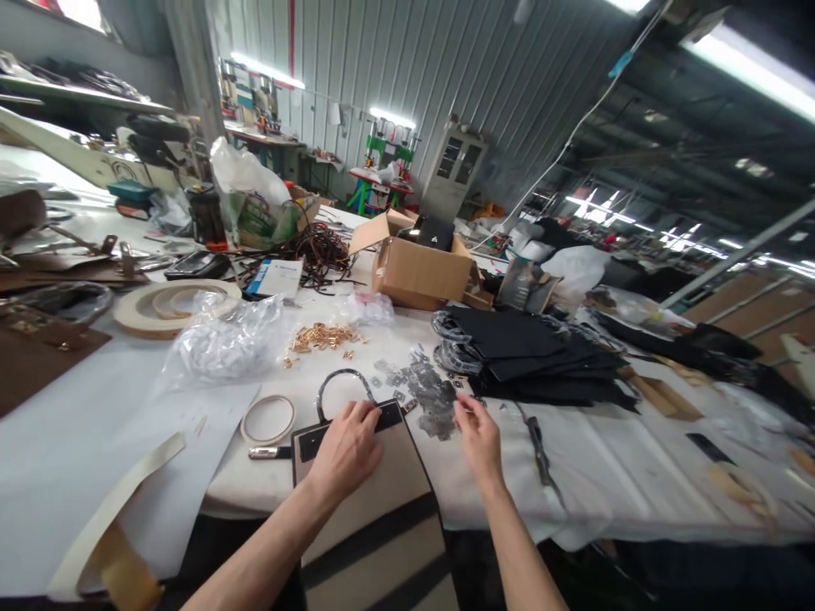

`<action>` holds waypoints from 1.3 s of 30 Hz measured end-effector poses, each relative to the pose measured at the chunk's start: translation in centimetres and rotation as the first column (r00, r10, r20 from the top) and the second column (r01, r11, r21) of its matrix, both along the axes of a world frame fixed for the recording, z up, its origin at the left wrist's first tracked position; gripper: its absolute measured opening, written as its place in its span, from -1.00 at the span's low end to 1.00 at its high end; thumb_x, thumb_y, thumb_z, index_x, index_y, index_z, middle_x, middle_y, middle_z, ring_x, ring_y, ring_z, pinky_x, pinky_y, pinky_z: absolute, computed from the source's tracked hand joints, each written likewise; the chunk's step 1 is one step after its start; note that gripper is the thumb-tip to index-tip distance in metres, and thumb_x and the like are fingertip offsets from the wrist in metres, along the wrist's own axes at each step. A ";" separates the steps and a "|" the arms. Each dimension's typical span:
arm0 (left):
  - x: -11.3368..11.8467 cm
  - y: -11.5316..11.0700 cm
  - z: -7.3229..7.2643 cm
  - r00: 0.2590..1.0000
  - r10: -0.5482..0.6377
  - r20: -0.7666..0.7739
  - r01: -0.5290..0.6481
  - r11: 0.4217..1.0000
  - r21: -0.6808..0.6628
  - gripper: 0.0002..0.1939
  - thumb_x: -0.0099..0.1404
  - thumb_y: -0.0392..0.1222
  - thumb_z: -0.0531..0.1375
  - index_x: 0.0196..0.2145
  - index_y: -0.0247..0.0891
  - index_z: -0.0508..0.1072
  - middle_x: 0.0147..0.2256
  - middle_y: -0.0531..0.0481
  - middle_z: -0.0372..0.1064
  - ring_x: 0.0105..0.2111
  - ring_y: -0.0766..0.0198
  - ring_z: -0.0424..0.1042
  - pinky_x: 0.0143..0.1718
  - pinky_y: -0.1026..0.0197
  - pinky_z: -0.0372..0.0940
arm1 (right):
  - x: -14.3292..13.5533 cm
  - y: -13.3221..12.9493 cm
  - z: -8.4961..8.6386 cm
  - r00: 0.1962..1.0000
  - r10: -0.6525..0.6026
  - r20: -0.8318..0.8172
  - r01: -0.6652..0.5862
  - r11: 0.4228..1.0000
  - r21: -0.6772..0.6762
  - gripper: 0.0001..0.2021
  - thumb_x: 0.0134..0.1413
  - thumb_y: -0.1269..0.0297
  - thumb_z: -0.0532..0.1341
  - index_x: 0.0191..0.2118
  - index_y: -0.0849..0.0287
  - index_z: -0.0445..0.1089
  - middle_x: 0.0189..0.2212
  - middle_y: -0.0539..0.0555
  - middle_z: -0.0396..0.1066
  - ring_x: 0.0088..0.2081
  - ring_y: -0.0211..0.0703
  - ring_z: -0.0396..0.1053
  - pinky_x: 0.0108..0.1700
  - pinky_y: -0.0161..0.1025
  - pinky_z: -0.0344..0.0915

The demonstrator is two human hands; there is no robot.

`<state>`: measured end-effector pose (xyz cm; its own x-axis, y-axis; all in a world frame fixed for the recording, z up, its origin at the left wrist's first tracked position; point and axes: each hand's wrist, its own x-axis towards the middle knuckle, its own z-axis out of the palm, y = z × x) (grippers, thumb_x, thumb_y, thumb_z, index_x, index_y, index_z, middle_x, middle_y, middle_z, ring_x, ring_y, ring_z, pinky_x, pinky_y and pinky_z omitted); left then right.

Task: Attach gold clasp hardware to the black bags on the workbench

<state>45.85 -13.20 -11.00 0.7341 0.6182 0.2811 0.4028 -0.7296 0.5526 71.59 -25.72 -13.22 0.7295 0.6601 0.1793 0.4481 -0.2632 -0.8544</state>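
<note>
A flat beige bag panel [388, 488] with black edging and dark bands hangs partly over the table's front edge. A looped black handle [344, 373] stands at its top. My left hand [349, 448] rests on the black strip near the panel's top, fingers curled down on it. To the right, my right hand [479, 437] is at the edge of a pile of small thin grey metal plates [433, 395]. Its thumb and fingertips are pinched together; what lies between them is too small to make out.
Gold-coloured metal pieces [324, 336] lie behind the handle. A tape roll [268, 419] and a clear plastic bag [220, 339] are to the left. Stacked black panels [535, 352] and a dark-handled tool [538, 450] lie right; a cardboard box [420, 271] stands behind.
</note>
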 end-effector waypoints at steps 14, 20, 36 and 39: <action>2.8 -0.5 -1.6 0.977 0.138 -0.161 -0.132 0.990 0.050 -0.77 0.28 0.03 0.40 -0.20 -0.08 0.54 -0.21 -0.02 0.46 -0.19 0.06 0.47 -0.22 0.07 0.30 | 0.9 7.5 -0.7 0.900 0.436 -0.014 -0.426 0.872 -0.242 -0.66 0.23 -0.02 0.22 -0.10 0.11 0.58 -0.20 0.12 0.61 -0.29 -0.06 0.56 -0.11 -0.14 0.47; 2.8 -0.7 -1.7 0.980 0.120 -0.159 -0.117 0.993 0.028 -0.77 0.36 0.04 0.33 -0.11 -0.07 0.56 -0.17 -0.01 0.49 -0.16 0.08 0.48 -0.20 0.05 0.26 | -0.2 10.6 -1.9 0.853 0.518 0.070 -0.446 0.791 -0.420 -0.80 0.02 0.15 0.38 -0.24 0.10 0.61 -0.26 0.09 0.60 -0.21 -0.04 0.54 -0.08 -0.17 0.41; 2.6 -0.6 -1.3 0.978 0.070 -0.194 -0.084 0.994 -0.066 -0.81 0.45 0.00 0.23 -0.22 -0.12 0.57 -0.20 0.01 0.52 -0.16 0.12 0.47 -0.16 0.06 0.20 | 1.0 13.9 -2.6 0.864 0.496 0.090 -0.415 0.801 -0.432 -0.83 0.15 0.19 0.26 -0.20 0.08 0.55 -0.26 0.04 0.62 -0.23 -0.10 0.57 -0.13 -0.24 0.42; 2.7 -0.5 -1.6 0.980 0.087 -0.178 -0.099 0.993 -0.057 -0.82 0.44 0.00 0.24 -0.23 -0.12 0.56 -0.20 0.02 0.53 -0.16 0.13 0.47 -0.16 0.05 0.20 | 1.4 15.2 -3.0 0.859 0.494 0.133 -0.401 0.812 -0.424 -0.82 0.17 0.19 0.24 -0.19 0.08 0.56 -0.24 0.04 0.62 -0.22 -0.10 0.57 -0.09 -0.23 0.41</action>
<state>48.53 -13.74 -12.56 0.7068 0.6989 0.1097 0.5620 -0.6489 0.5129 73.03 -10.56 -16.17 0.3051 0.9521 -0.0220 0.7616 -0.2578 -0.5946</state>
